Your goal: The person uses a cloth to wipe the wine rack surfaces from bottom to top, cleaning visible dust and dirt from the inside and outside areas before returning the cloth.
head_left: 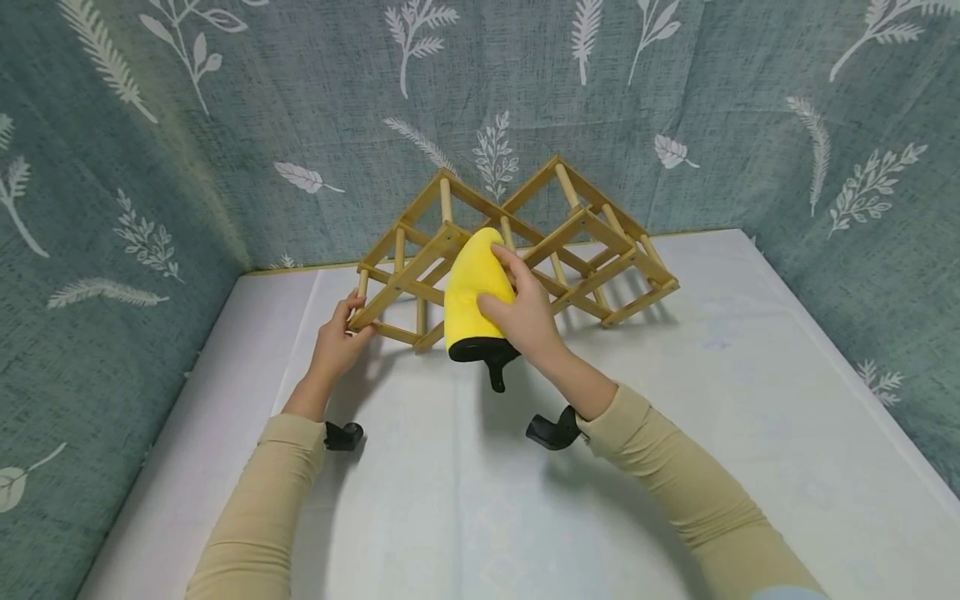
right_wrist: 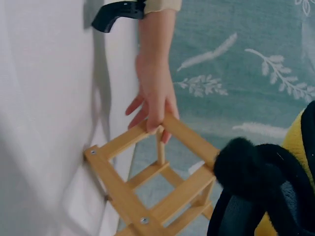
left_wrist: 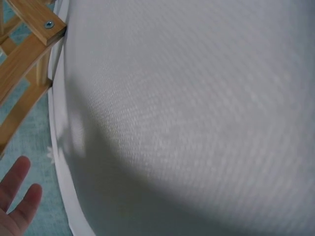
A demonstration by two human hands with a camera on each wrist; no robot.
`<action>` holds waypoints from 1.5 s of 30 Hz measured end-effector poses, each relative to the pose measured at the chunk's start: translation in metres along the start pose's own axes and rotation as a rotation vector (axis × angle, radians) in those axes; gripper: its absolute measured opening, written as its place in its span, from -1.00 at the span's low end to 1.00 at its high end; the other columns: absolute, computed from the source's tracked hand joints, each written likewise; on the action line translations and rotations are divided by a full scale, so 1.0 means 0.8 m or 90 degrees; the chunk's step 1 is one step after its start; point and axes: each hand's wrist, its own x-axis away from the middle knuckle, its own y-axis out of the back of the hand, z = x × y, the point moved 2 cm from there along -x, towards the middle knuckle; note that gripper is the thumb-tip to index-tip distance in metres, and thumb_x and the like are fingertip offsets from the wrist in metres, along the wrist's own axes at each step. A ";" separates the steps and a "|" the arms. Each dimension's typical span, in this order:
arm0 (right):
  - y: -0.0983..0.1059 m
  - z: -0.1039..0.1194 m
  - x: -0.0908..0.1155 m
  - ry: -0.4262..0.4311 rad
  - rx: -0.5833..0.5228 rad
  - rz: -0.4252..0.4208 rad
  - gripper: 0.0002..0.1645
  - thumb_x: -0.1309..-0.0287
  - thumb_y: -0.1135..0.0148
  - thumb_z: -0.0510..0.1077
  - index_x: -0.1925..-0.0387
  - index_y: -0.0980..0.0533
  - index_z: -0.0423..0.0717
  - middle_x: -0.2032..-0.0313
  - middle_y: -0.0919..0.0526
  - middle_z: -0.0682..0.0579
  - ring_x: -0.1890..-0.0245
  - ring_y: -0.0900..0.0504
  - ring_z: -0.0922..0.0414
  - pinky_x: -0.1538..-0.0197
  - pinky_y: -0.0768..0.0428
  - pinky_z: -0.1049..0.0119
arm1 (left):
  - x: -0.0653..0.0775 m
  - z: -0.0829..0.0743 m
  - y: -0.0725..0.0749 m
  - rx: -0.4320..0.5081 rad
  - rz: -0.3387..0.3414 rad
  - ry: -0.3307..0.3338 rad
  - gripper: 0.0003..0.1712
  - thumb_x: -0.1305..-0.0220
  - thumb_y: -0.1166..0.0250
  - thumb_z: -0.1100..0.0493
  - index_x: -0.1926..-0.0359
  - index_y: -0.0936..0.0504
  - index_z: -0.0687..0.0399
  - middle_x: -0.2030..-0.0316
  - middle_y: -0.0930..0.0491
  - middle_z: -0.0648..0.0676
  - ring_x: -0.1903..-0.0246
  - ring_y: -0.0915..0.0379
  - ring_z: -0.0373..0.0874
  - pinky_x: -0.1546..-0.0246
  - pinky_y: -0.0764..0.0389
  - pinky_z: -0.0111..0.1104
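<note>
A folding wooden rack of crossed slats and round dowels [head_left: 401, 277] stands at the back of the white table. My left hand [head_left: 339, 343] grips its left end corner, thumb and fingers around the wood; the right wrist view shows this hand [right_wrist: 156, 93] from the side. My right hand [head_left: 528, 317] holds a soft yellow thing with a black rim [head_left: 474, 292], thumb on its near side. It overlaps the rack's middle in the head view, black end downward, a short black piece dangling. In the right wrist view its black fuzzy knob [right_wrist: 241, 167] and dark opening show.
Green-blue cloth with white leaf prints [head_left: 330, 83] hangs behind and along both sides of the table [head_left: 420, 500]. Black curved mounts [head_left: 553, 429] stick out from both wrists over the table.
</note>
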 end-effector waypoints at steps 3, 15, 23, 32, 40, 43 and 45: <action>-0.006 0.006 -0.004 0.034 -0.023 0.026 -0.24 -0.04 -0.11 -0.25 -0.33 -0.18 0.04 -0.20 -0.37 -0.07 0.08 -0.53 0.01 0.18 -0.54 0.24 | -0.001 -0.001 -0.001 0.001 0.002 -0.003 -0.43 -0.25 -0.16 0.07 -0.23 -0.26 0.17 -0.38 -0.04 0.01 -0.01 -0.38 0.14 0.15 -0.45 -0.14; 0.037 -0.013 0.043 -0.001 -0.026 0.079 -0.24 -0.06 -0.13 -0.31 -0.32 -0.17 0.00 -0.22 -0.32 -0.09 0.01 -0.45 -0.04 0.12 -0.50 0.18 | 0.000 0.000 0.000 -0.005 0.023 0.025 -0.39 -0.28 -0.12 0.03 -0.29 -0.20 0.11 -0.40 0.03 -0.04 -0.22 -0.19 0.19 0.03 -0.39 -0.04; 0.049 -0.026 0.027 -0.042 0.036 0.008 -0.25 -0.06 -0.13 -0.24 -0.32 -0.17 0.04 -0.27 -0.26 -0.04 -0.10 -0.39 0.00 0.03 -0.45 0.11 | -0.001 -0.001 0.002 -0.010 0.018 0.021 -0.40 -0.28 -0.11 0.02 -0.27 -0.21 0.10 -0.39 0.02 -0.05 -0.19 -0.24 0.17 0.11 -0.42 -0.11; 0.014 -0.011 0.000 -0.019 0.028 0.010 -0.25 -0.03 -0.14 -0.22 -0.31 -0.19 0.08 -0.27 -0.27 0.04 -0.18 -0.34 0.09 0.01 -0.47 0.13 | 0.001 -0.001 0.000 -0.009 0.014 0.022 -0.41 -0.26 -0.13 0.03 -0.25 -0.23 0.12 -0.39 -0.02 -0.02 -0.11 -0.31 0.17 0.17 -0.41 -0.16; -0.005 0.006 -0.009 0.040 -0.020 0.050 -0.26 -0.05 -0.13 -0.26 -0.30 -0.21 0.08 -0.24 -0.32 -0.04 -0.07 -0.44 0.06 0.07 -0.51 0.17 | 0.001 0.000 0.001 -0.009 0.020 0.024 -0.40 -0.27 -0.11 0.02 -0.26 -0.21 0.11 -0.40 0.02 -0.03 -0.21 -0.21 0.18 0.07 -0.41 -0.08; -0.003 0.003 -0.003 0.051 -0.037 0.076 -0.28 -0.08 -0.13 -0.26 -0.30 -0.22 0.07 -0.28 -0.28 0.02 -0.08 -0.43 0.07 0.05 -0.50 0.18 | 0.002 0.001 0.001 -0.002 0.030 0.025 -0.39 -0.28 -0.11 -0.01 -0.27 -0.20 0.10 -0.40 0.05 -0.05 -0.28 -0.08 0.22 -0.08 -0.33 0.04; 0.003 -0.002 0.005 0.046 -0.054 0.099 -0.29 -0.09 -0.13 -0.28 -0.30 -0.22 0.05 -0.27 -0.28 0.03 -0.05 -0.42 0.05 0.07 -0.49 0.20 | 0.003 0.002 0.001 -0.002 0.036 0.027 -0.38 -0.29 -0.10 -0.04 -0.28 -0.18 0.10 -0.41 0.06 -0.05 -0.27 -0.07 0.24 -0.12 -0.27 0.07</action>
